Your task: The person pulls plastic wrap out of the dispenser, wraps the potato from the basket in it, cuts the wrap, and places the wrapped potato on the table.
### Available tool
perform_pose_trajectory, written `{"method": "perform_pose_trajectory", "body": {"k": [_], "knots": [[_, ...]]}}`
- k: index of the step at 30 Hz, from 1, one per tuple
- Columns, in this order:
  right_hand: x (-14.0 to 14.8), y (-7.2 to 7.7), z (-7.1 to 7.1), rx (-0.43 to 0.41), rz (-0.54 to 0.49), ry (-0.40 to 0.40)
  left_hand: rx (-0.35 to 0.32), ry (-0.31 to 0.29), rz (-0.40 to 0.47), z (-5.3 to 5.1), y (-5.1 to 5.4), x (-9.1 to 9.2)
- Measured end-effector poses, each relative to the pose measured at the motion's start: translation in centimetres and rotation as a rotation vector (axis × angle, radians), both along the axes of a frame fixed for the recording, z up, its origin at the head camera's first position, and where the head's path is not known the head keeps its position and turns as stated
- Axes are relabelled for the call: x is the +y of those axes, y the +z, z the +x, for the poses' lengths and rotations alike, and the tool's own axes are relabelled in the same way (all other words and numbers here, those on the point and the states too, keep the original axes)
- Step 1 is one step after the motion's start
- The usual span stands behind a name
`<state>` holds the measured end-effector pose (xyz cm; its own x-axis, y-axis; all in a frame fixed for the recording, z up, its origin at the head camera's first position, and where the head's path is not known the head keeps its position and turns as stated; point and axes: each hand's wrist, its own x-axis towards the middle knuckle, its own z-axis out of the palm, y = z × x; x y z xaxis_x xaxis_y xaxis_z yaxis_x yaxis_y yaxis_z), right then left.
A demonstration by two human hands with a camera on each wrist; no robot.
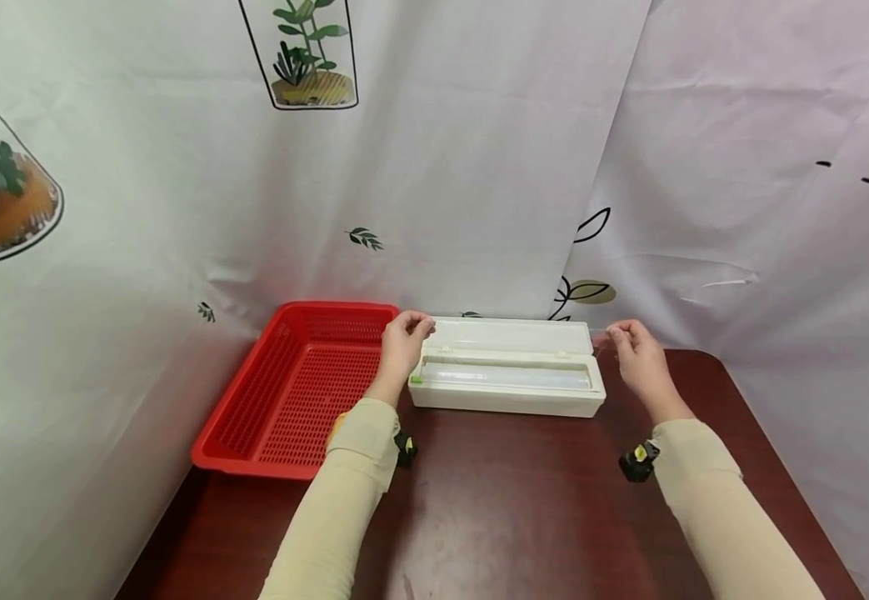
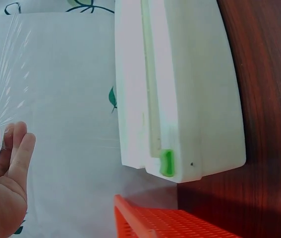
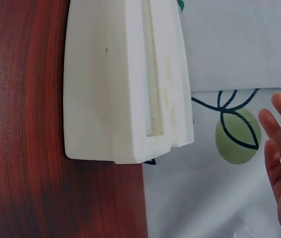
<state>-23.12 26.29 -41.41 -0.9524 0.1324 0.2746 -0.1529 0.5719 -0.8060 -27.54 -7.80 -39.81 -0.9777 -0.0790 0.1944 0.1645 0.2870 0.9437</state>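
Note:
A strip of clear cling film [image 2: 14,74] stretches in gathered creases above a white cling film dispenser [image 1: 509,402]. My left hand [image 1: 400,346] pinches one end of it between thumb and fingers, near the dispenser's left end. Off the dispenser's right end, my right hand [image 1: 640,367] has its thumb and fingertips together at the film's other end; the right wrist view does not show the thumb. The dispenser's lid [image 1: 512,335] stands raised at the back, and a clear roll [image 1: 505,376] lies inside. A green slider [image 2: 167,162] sits at its left end.
A red plastic basket [image 1: 254,461] stands left of the dispenser, with a bit of something yellow [image 1: 338,423] showing beside my left sleeve. The dark red wooden table [image 1: 509,500] meets a white patterned curtain [image 1: 464,208] at the back and sides.

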Motion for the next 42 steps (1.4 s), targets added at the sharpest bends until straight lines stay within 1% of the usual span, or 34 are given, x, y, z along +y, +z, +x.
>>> {"method": "perform_pose_trajectory", "body": {"k": [4,10,15,21,26,32,37,42], "knots": [[0.0,0.3,0.2,0.017,0.003,-0.012,0.035,0.020,-0.032,0.3,0.5,-0.1],[0.0,0.6,0.8,0.062,0.036,-0.033,0.068,0.031,-0.081,0.8,1.0,-0.4],[0.0,1.0,1.0,0.112,0.026,-0.036,0.105,0.043,-0.100,1.3,1.5,-0.5],[-0.2,1.8,1.3,0.157,-0.013,-0.012,0.148,0.069,-0.076,1.5,2.1,-0.6],[-0.3,2.6,1.8,0.165,-0.041,0.005,0.191,0.067,-0.049,1.8,2.7,-0.6],[-0.2,3.3,2.4,0.197,-0.075,0.025,0.216,0.057,0.001,2.4,3.4,-0.6],[-0.1,3.9,2.9,0.249,-0.066,0.006,0.228,0.044,0.021,3.0,4.0,-0.8],[-0.4,4.9,3.3,0.283,-0.071,-0.014,0.267,0.049,0.023,3.5,4.8,-0.8]]}}
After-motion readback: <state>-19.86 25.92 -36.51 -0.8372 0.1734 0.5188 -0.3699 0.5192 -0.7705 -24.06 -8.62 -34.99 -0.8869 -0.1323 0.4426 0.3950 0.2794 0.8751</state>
